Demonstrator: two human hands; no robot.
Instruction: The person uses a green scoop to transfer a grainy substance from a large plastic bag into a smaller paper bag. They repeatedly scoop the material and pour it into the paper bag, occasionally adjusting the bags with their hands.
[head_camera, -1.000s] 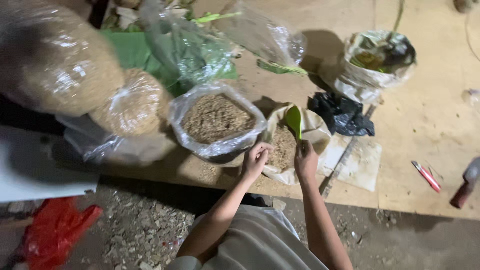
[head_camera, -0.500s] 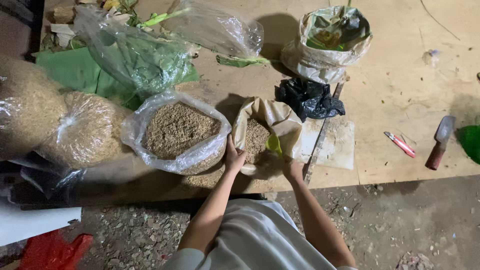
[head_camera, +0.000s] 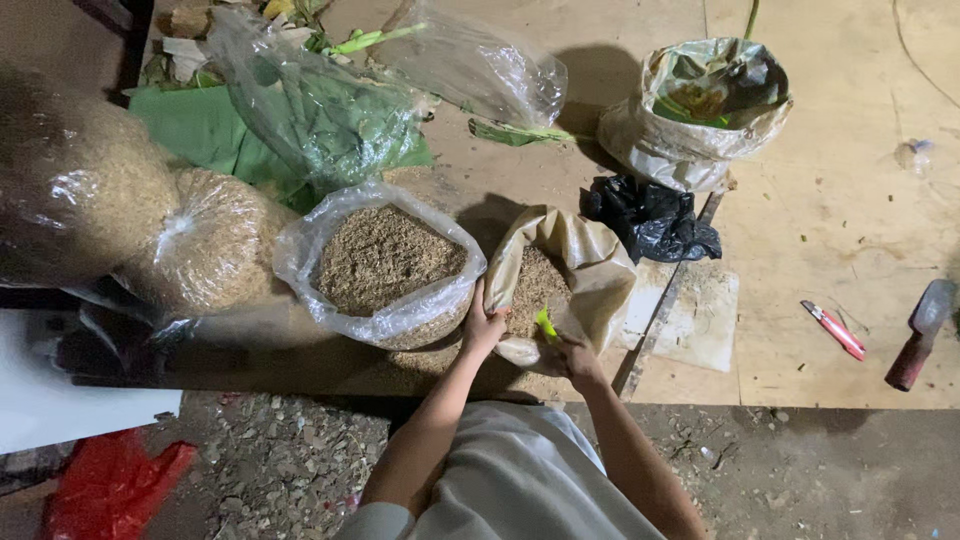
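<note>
Two hands at one bag: your left hand (head_camera: 484, 325) has its grip pressed on the near left rim of the tan bag (head_camera: 590, 262), fingers curled over the plastic edge and pinching it. Your right hand (head_camera: 572, 352) sits at the bag's near right edge, grip pinched around a small green scoop (head_camera: 545, 323) whose tip lies in the brown granular fill (head_camera: 535, 288) inside. The tan bag stands open near the front edge of the plywood worktop (head_camera: 820, 230), leaning slightly toward you. Just beside it on your left, touching or nearly touching, an open clear bag of the same kind of brown material (head_camera: 385, 258). Further left, two tied clear sacks (head_camera: 130, 220) of lighter, chaff-like fill. Behind these, green leaves under loose clear plastic (head_camera: 320, 110). Behind the tan bag to the right, a crumpled black bag (head_camera: 650, 218); beyond that, another open plastic bag holding green and yellow scraps (head_camera: 700, 105). Well apart on the right, a small pink-handled cutter (head_camera: 833, 328) and a trowel with a red handle (head_camera: 920, 335). Below the worktop edge: gravel floor (head_camera: 260, 470), red plastic (head_camera: 110, 485) at lower left.
</note>
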